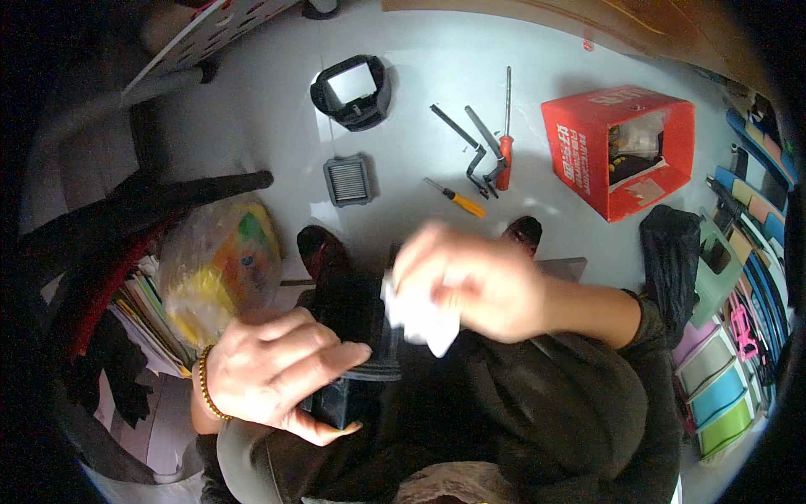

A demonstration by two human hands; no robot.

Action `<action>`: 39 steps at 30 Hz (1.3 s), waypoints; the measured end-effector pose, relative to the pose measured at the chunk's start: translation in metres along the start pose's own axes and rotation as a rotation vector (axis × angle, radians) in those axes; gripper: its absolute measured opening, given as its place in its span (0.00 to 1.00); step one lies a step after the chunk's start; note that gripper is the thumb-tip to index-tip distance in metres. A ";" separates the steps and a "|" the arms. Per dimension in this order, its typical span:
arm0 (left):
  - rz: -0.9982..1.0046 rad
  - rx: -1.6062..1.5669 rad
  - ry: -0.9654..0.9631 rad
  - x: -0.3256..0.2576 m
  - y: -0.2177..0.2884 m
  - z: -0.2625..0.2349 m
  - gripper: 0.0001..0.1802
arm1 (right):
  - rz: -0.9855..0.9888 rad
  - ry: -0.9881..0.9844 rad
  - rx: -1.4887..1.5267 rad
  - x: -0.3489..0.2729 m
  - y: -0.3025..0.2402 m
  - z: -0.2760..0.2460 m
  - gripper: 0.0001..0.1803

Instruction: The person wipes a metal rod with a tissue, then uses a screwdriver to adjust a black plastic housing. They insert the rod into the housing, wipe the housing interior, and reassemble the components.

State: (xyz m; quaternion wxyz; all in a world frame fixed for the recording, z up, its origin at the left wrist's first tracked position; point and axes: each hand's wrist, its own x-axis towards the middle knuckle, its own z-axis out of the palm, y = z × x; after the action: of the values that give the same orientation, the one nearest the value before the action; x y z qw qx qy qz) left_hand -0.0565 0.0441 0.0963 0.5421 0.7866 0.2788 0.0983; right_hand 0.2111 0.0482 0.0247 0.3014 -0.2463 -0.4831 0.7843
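My left hand (277, 365) grips a black plastic part (384, 370) with a ridged rim, held over my lap. Its fingers lie across the top and the thumb is underneath. Much of the part blends into my dark clothes, so its full shape cannot be made out. In my right hand (483, 281), blurred by motion, a crumpled white tissue (430, 323) is pinched. The tissue is just right of the black part; whether they touch is unclear.
On the floor ahead lie a black housing (382, 101), a pleated filter (347, 181), a yellow-handled screwdriver (464, 203), a red-handled screwdriver (505, 164) and bent black rods (457, 128). A red box (579, 160) stands right, near a black bag (670, 252). Left is a clear plastic bag (222, 269).
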 end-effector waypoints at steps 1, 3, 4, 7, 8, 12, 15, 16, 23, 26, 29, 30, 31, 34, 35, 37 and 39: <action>-0.036 -0.004 0.048 0.000 -0.001 0.003 0.31 | 0.065 0.209 -0.043 0.003 0.007 -0.013 0.07; -0.101 0.009 0.052 0.001 -0.001 0.002 0.33 | 0.253 0.526 -0.108 0.014 0.047 -0.062 0.12; -0.111 0.018 0.053 0.001 -0.004 0.004 0.35 | 0.218 0.597 -0.136 0.022 0.062 -0.088 0.14; -0.143 -0.052 0.064 0.000 -0.018 0.009 0.39 | 0.038 0.791 -0.376 0.021 0.115 -0.143 0.16; -0.164 -0.075 0.082 -0.005 -0.025 0.014 0.40 | 0.069 0.855 -0.453 0.017 0.119 -0.153 0.16; -0.293 -0.247 0.243 -0.028 -0.040 0.032 0.45 | 0.496 0.615 -0.815 -0.033 0.122 -0.166 0.17; -0.350 -0.327 0.280 -0.027 -0.047 0.041 0.48 | 0.522 0.501 -1.266 -0.055 0.123 -0.136 0.15; -0.347 -0.327 0.294 -0.024 -0.049 0.042 0.48 | 0.514 0.511 -1.349 -0.052 0.120 -0.125 0.14; -0.352 -0.373 0.377 -0.014 -0.060 0.055 0.47 | 0.443 0.614 -1.179 -0.065 0.132 -0.137 0.09; -0.367 -0.413 0.453 -0.015 -0.062 0.062 0.46 | 0.570 0.582 -0.923 -0.057 0.094 -0.126 0.07; -0.383 -0.493 0.530 -0.010 -0.061 0.065 0.44 | 0.469 0.461 -0.289 -0.049 0.052 -0.108 0.07; -0.395 -0.565 0.564 -0.009 -0.061 0.068 0.44 | 0.543 0.449 -0.141 -0.044 0.033 -0.095 0.06; -0.399 -0.577 0.575 -0.007 -0.062 0.069 0.44 | 0.618 0.440 0.006 -0.039 0.012 -0.081 0.06; -0.404 -0.603 0.616 -0.001 -0.061 0.070 0.45 | 0.763 0.327 0.303 -0.030 -0.028 -0.042 0.06; -0.396 -0.602 0.633 0.001 -0.061 0.071 0.45 | 0.806 0.286 0.337 -0.029 -0.036 -0.034 0.06; -0.361 -0.496 0.650 0.003 -0.062 0.070 0.45 | 0.859 0.214 0.384 -0.025 -0.048 -0.022 0.07; -0.308 -0.289 0.649 0.005 -0.063 0.067 0.44 | 0.853 0.195 0.364 -0.025 -0.046 -0.016 0.07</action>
State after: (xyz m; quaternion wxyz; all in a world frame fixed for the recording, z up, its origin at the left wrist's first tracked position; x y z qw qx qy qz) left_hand -0.0427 0.0096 0.0123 0.5395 0.5790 0.5341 0.2976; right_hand 0.2505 0.0564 0.0624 0.0346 -0.4383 -0.1632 0.8832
